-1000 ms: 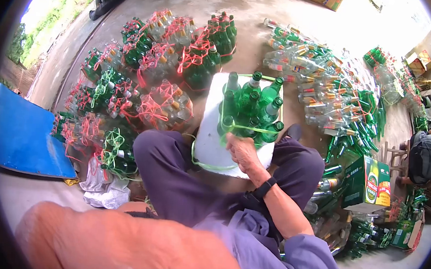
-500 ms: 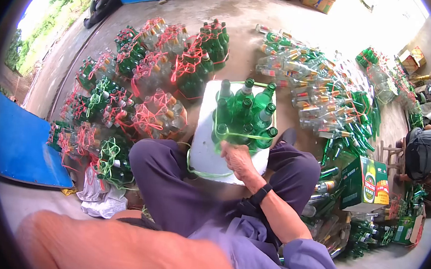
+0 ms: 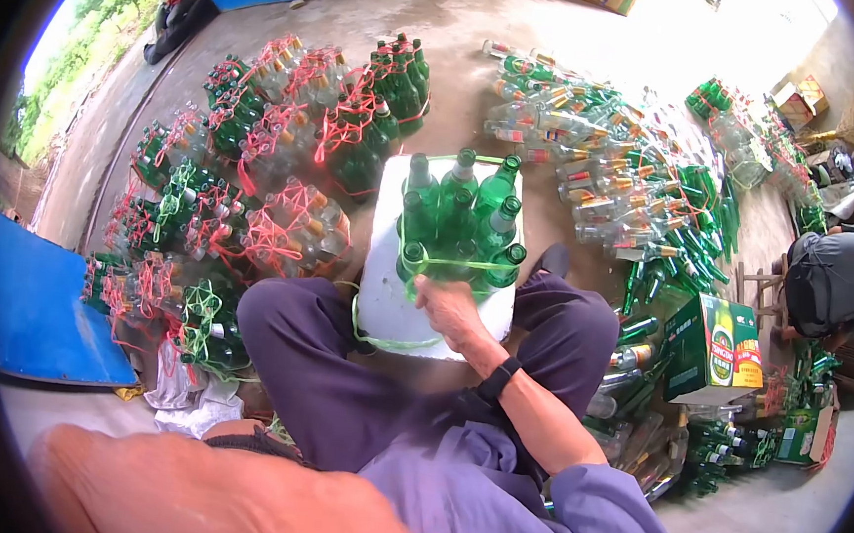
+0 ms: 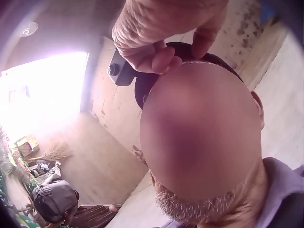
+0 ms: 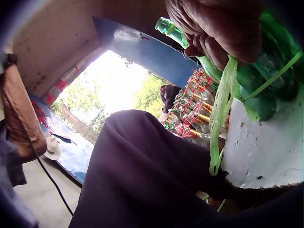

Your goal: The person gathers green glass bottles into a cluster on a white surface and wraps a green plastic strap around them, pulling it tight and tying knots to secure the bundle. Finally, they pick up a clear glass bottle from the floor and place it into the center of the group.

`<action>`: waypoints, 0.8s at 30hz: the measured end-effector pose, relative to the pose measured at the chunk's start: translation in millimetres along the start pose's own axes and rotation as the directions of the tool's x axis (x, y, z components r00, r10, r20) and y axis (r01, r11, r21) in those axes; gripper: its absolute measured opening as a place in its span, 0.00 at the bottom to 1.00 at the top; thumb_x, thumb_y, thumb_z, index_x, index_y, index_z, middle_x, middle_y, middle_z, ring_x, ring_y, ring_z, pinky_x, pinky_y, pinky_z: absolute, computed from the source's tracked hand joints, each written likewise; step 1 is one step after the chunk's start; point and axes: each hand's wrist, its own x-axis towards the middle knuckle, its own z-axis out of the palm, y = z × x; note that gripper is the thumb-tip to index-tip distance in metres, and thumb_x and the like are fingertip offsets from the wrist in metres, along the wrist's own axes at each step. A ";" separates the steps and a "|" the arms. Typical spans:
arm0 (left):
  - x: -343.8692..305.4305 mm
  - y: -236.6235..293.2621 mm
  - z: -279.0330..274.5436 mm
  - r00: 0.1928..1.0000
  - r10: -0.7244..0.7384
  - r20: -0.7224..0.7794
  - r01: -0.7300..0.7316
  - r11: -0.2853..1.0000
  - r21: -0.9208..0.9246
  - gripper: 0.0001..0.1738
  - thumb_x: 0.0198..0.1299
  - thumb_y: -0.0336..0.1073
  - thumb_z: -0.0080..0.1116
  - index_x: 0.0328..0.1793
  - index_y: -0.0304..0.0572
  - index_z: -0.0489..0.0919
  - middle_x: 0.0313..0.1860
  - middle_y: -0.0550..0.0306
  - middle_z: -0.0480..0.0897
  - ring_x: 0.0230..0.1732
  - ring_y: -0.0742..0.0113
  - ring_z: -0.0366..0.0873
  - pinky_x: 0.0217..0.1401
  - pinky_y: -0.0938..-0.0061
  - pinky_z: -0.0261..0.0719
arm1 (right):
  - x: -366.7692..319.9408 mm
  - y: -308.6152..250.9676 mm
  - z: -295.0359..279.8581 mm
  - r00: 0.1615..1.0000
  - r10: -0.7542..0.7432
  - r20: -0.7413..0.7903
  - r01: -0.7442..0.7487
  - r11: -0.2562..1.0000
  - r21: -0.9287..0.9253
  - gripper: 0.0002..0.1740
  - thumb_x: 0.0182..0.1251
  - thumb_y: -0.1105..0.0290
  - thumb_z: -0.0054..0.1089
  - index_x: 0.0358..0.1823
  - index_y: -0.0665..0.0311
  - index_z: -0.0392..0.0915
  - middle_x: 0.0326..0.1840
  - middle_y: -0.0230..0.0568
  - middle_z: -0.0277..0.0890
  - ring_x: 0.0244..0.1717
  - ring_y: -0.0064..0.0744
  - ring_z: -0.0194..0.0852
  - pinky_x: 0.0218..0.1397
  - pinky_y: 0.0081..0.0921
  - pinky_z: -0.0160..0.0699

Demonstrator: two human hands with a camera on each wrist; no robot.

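Several green glass bottles (image 3: 459, 204) stand upright in a cluster on a white block (image 3: 384, 313), with a green plastic strap (image 3: 457, 264) looped around them. My right hand (image 3: 448, 313) grips the strap at the near side of the cluster; its loose end (image 5: 222, 118) hangs below the fingers in the right wrist view. Raised to the head, my left hand (image 4: 171, 31) has its fingers and thumb curled at the edge of the dark headgear (image 4: 183, 49), pinching it at the forehead. A small camera (image 4: 119, 70) sits on that headgear. Only the left forearm (image 3: 203, 494) shows in the head view.
Bundled bottles (image 3: 296, 228) tied with red strap stand to the left. Many loose bottles (image 3: 612, 171) lie to the right, near a green beer carton (image 3: 713, 351). A blue panel (image 3: 48, 304) is at far left; a person in grey (image 3: 832, 280) is at far right.
The head view has shifted, so the bottles and block appear further left. My right hand stays on the strap by the bottles, and the left forearm remains raised.
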 end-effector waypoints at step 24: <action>-1.7 -47.7 -84.8 0.799 0.200 -0.567 0.338 0.630 0.699 0.11 0.56 0.16 0.50 0.42 0.33 0.78 0.32 0.54 0.78 0.26 0.73 0.70 0.25 0.79 0.63 | 8.2 13.8 1.8 0.992 -0.121 -0.026 0.119 0.991 -0.068 0.23 0.72 0.58 0.60 0.21 0.66 0.76 0.16 0.25 0.62 0.17 0.18 0.51 0.20 0.25 0.48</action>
